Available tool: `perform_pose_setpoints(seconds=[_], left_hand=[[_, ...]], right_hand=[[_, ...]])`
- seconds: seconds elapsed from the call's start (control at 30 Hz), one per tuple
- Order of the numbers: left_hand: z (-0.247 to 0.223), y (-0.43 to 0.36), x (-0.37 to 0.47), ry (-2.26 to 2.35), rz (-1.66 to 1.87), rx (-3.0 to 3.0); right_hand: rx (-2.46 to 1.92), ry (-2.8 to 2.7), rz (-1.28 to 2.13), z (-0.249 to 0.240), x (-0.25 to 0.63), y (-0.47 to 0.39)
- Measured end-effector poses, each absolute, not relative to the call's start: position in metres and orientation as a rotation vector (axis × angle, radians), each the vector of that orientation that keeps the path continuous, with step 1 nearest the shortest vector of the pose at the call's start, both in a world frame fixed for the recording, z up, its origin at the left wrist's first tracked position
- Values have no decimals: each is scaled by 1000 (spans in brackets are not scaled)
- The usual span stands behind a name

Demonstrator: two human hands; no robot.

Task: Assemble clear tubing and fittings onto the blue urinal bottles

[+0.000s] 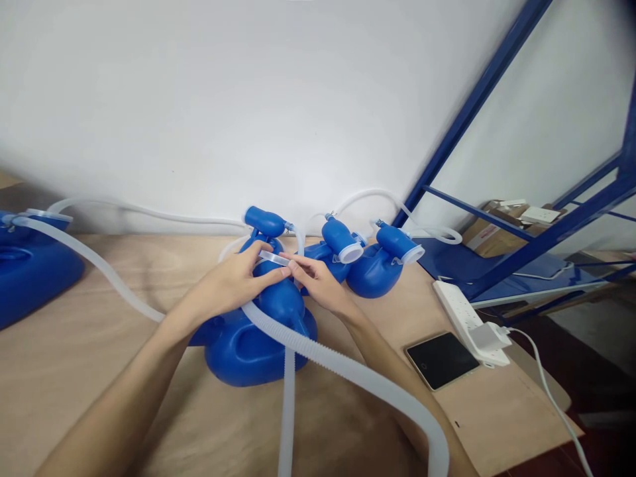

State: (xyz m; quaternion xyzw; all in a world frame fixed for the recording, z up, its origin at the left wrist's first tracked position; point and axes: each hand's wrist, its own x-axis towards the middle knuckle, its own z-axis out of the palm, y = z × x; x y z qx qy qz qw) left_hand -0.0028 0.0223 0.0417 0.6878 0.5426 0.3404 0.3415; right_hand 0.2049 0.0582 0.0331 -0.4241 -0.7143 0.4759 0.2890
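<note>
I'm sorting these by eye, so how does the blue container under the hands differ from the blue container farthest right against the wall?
The near blue container has both the left hand and right hand at its neck; the far right container is untouched. A ribbed hose lies across the near one, while only a thin smooth tube runs by the far one. The far one's white-rimmed mouth is open to view; the near one's is hidden. Both are blue plastic.

I find no text, label, brand or number that I can read anywhere in this view. The cardboard box (489,236) on the blue shelf (497,265) may carry a printed label, but it is too small and blurred for me to make out.
</note>
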Motion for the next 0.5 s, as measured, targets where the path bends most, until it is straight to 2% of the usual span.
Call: perform_pose_setpoints(seconds=[0.2,0.37,0.5], left_hand=[[40,27,-13,1428,978,1783],[37,30,-17,1574,958,1968],[38,26,-16,1603,904,1860]], right_hand=[[-1136,-2221,1330,68,218,38],[-1388,-2462,1030,81,214,10],[-1443,-2460,1018,74,205,4]])
